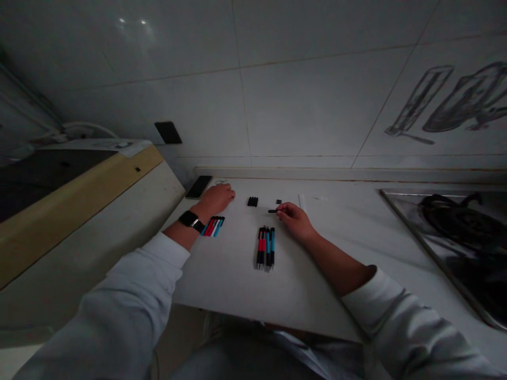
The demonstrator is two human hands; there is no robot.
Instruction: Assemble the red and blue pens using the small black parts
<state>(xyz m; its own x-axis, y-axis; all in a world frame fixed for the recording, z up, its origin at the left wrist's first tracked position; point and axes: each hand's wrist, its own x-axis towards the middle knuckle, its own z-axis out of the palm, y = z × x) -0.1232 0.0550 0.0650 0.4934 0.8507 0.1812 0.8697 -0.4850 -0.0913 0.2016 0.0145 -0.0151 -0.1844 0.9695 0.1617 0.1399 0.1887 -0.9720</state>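
My right hand (293, 218) pinches a small black pen part (273, 211) between thumb and fingertips, a little above the worktop. My left hand (220, 197) is at the back left with its fingers drawn together; whatever they hold is hidden. Thin small pieces (221, 182), too fine to name, lie just behind it. Under the left wrist are several pen barrels (214, 227) in red, white and blue. A row of several red and blue pens (265, 248) with black grips lies in front of my right hand. Short black pieces (252, 201) sit side by side between the hands.
A phone (198, 187) lies at the back left of the white worktop (225, 285). Behind my right hand are a small dark piece (279, 201) and a pale strip (302, 202). A gas hob (431, 253) stands right; a cabinet-like box (130, 195) borders the left.
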